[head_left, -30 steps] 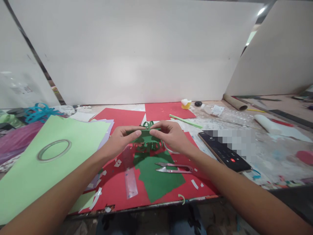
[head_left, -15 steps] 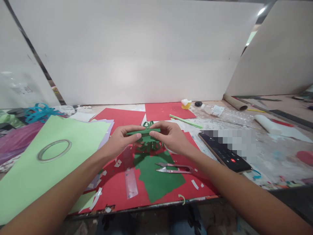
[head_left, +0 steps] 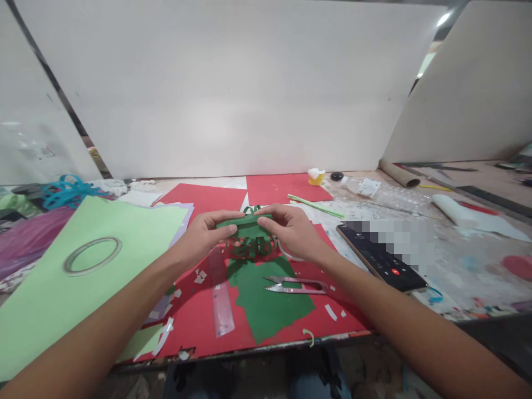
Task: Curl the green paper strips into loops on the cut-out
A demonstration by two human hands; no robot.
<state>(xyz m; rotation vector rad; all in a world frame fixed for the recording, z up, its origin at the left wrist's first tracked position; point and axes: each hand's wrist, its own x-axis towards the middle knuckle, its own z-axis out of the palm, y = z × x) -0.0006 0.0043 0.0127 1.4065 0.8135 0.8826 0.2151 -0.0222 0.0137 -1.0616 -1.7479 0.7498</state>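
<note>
Between my hands is a dark green paper piece (head_left: pixel 246 228) with curled strips at its far and near edges. My left hand (head_left: pixel 210 228) pinches its left end between thumb and fingers. On the right end, my right hand (head_left: pixel 288 227) grips it the same way. Below it lies a green paper sheet (head_left: pixel 270 313) on red paper (head_left: pixel 191 332). Thread snips (head_left: pixel 299 285) with a pink handle rest on the green sheet, blades pointing left. A clear ruler (head_left: pixel 223 310) lies left of the sheet.
Light green paper (head_left: pixel 137 221) with a tape roll (head_left: pixel 92 256) on it covers the left side. A phone (head_left: pixel 378 257) lies right of my right hand. Behind it are a plastic bottle (head_left: pixel 382 194), a cardboard tube (head_left: pixel 399 173) and green strips (head_left: pixel 316 206). White panels (head_left: pixel 236 88) stand behind.
The green paper piece has tilted a little in my hands, so more of its flat face shows. Both hands keep their hold in nearly the same place.
</note>
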